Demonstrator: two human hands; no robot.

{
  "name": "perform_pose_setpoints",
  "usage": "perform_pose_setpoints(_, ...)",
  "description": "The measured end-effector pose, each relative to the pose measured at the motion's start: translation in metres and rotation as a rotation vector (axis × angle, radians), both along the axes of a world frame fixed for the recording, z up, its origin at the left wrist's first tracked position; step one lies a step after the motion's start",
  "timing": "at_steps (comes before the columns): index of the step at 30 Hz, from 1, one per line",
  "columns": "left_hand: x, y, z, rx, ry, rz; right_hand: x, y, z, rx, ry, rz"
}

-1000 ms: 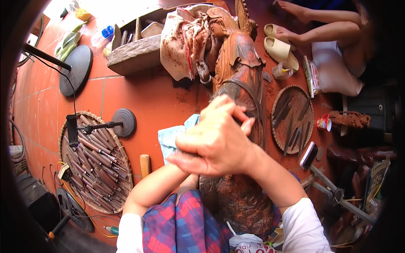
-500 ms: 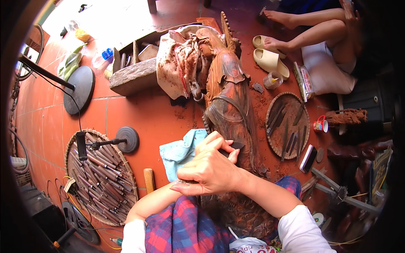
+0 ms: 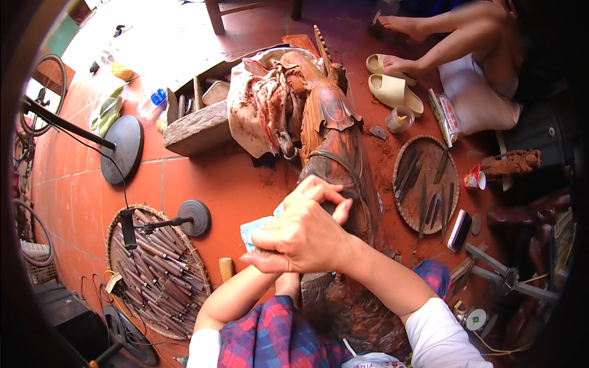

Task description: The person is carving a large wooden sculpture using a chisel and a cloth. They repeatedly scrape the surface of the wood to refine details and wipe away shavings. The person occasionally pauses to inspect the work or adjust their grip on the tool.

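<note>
A carved wooden statue (image 3: pixel 334 162), reddish brown and robed, lies lengthwise in front of me with its head at the far end. Both my hands are over its middle. The fingers of my left hand (image 3: pixel 313 191) are bent and pressed together around a dark flat tool (image 3: pixel 332 206), of which only a bit shows. My right hand (image 3: pixel 300 236) crosses in front, closed, its thumb toward the left; what lies in its grip is hidden. A light blue cloth (image 3: pixel 250 233) peeks out left of my hands, partly covered by them.
A round basket of wooden-handled carving tools (image 3: pixel 162 270) stands at left beside a black stand base (image 3: pixel 196 218). At right are a basket of dark blades (image 3: pixel 411 214), a phone (image 3: pixel 459 230) and a mug (image 3: pixel 475 178). Another person's bare legs (image 3: pixel 454 46) rest by pale slippers (image 3: pixel 392 90).
My hands have moved farther up the statue, toward its head, and now cover more of the blue cloth. The view has shifted slightly. The dark tool is less visible than before.
</note>
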State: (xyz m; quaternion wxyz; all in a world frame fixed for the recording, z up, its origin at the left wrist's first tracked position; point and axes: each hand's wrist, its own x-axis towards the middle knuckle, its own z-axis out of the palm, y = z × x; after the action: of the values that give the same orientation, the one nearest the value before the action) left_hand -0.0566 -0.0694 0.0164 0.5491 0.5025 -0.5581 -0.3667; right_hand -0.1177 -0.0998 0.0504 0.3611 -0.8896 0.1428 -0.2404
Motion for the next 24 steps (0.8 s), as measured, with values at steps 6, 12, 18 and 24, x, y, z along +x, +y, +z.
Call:
perform_pose_setpoints(6,-0.002,0.024,-0.032,0.049,0.034,-0.019,-0.005,0.026,-0.003,0.064,0.019,0.011)
perform_pose_setpoints(12,-0.001,-0.008,-0.014,-0.018,0.116,0.067,0.008,-0.002,0.007,-0.007,-0.003,-0.013)
perform_pose_setpoints(18,-0.005,0.019,-0.019,0.059,-0.108,0.002,-0.01,0.025,-0.01,0.053,-0.001,0.012)
perform_pose_setpoints(24,-0.007,0.036,-0.023,0.005,0.318,0.125,-0.003,0.037,-0.013,-0.033,0.025,0.035)
